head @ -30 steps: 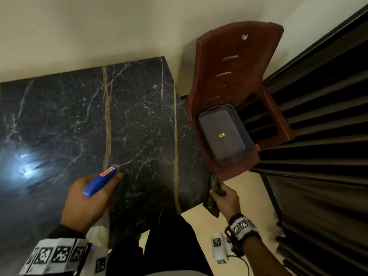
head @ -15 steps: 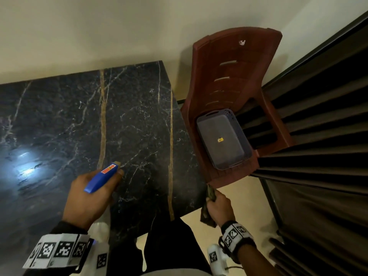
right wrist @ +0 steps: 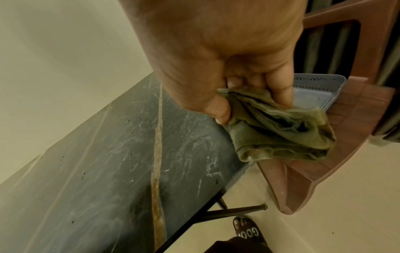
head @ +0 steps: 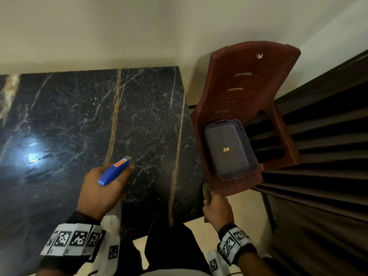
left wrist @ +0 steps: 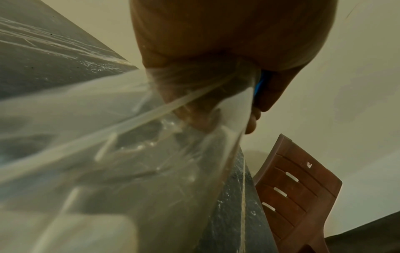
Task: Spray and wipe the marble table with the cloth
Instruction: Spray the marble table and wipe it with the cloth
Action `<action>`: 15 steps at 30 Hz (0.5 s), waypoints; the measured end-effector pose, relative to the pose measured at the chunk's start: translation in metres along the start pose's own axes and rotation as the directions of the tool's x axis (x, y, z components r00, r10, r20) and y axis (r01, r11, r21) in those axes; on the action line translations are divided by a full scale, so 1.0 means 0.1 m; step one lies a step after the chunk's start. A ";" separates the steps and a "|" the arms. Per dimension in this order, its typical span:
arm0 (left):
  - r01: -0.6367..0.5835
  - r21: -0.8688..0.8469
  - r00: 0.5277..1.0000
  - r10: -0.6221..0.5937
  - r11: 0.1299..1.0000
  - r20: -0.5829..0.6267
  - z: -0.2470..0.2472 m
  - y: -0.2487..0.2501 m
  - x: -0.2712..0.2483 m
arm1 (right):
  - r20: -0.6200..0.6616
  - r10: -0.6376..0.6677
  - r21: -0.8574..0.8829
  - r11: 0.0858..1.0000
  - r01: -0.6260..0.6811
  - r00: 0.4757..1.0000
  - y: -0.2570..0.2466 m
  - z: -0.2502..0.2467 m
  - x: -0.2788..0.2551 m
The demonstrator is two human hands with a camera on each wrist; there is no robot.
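Note:
The black marble table (head: pixel 59 120) with gold veins fills the left of the head view. My left hand (head: pixel 103 188) grips a spray bottle (head: pixel 114 171) with a blue head above the table's near right part, nozzle aimed away from me. The left wrist view shows the bottle's clear body (left wrist: pixel 108 154) under my curled fingers (left wrist: pixel 253 119). My right hand (head: pixel 217 208) holds a folded olive-green cloth (right wrist: pixel 281 131) just off the table's right edge, beside the chair seat. Dark specks dot the marble (right wrist: pixel 97 171) in the right wrist view.
A reddish-brown plastic chair (head: pixel 249 80) stands right of the table with an empty grey perforated basket (head: pixel 229 150) on its seat. Dark slatted shutters (head: pixel 318 156) line the right. A cream wall runs behind. My legs and a sandalled foot (right wrist: pixel 246 229) are by the table's metal leg.
The head view has tilted, so table and chair sit lower in frame. My left hand with the bottle has shifted slightly forward over the table. The right hand still holds the cloth by the chair.

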State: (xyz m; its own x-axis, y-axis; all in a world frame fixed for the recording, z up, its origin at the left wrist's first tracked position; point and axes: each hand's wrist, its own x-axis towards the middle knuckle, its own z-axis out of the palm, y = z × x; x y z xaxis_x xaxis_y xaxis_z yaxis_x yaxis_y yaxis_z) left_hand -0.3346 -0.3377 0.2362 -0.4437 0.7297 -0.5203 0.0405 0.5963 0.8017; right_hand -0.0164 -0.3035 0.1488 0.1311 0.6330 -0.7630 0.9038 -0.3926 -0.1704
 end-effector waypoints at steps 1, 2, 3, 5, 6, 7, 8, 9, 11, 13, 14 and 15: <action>-0.003 -0.010 1.000 0.003 1.000 0.000 0.01 0.02 0.00 | 0.012 0.006 0.004 1.000 -0.006 1.000 -0.06 -0.06 0.05; -0.004 -0.023 1.000 0.004 1.000 0.001 0.03 0.05 0.01 | 0.010 -0.005 0.020 1.000 0.005 1.000 -0.16 -0.13 0.12; -0.005 -0.031 1.000 0.005 1.000 0.001 0.03 0.06 0.01 | -0.012 -0.036 0.042 0.998 0.037 0.999 -0.27 -0.20 0.21; -0.007 -0.039 1.000 0.006 0.999 -0.006 0.04 0.08 0.03 | -0.075 -0.113 0.068 0.991 0.118 0.991 -0.56 -0.32 0.44; -0.009 -0.039 1.000 0.008 0.999 -0.013 0.05 0.09 0.04 | -0.102 -0.154 0.075 0.984 0.162 0.983 -0.72 -0.37 0.55; -0.009 -0.038 1.000 0.008 0.999 -0.019 0.06 0.10 0.04 | -0.112 -0.184 0.087 0.977 0.194 0.976 -0.87 -0.41 0.66; -0.009 -0.038 1.000 0.008 0.999 -0.022 0.06 0.11 0.04 | -0.112 -0.202 0.082 0.974 0.211 0.973 -0.98 -0.44 0.73; -0.007 -0.039 1.000 0.006 0.999 -0.024 0.07 0.11 0.04 | -0.109 -0.216 0.062 0.973 0.224 0.970 -1.03 -0.45 0.77; -0.002 -0.046 0.999 0.001 0.999 -0.034 0.06 0.11 0.04 | -0.092 -0.249 0.031 0.967 0.253 0.964 -0.96 -0.45 0.74; -0.001 -0.061 0.999 -0.001 0.998 -0.034 0.04 0.12 0.06 | -0.057 -0.256 0.030 0.966 0.258 0.965 -0.72 -0.40 0.59; -0.003 -0.072 0.999 0.000 0.997 -0.039 0.04 0.12 0.08 | -0.039 -0.259 0.032 0.965 0.260 0.965 -0.59 -0.36 0.51; -0.004 -0.080 0.999 0.001 0.997 -0.044 0.04 0.13 0.09 | -0.019 -0.261 0.038 0.964 0.262 0.965 -0.43 -0.32 0.43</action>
State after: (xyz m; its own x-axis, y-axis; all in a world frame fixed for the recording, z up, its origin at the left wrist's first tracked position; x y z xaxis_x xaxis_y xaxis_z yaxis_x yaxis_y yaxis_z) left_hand -0.3342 -0.3222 0.2405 -0.4825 0.7148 -0.5062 -0.0292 0.5645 0.8249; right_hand -0.0366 -0.2377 0.1429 -0.1021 0.7259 -0.6802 0.8903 -0.2384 -0.3881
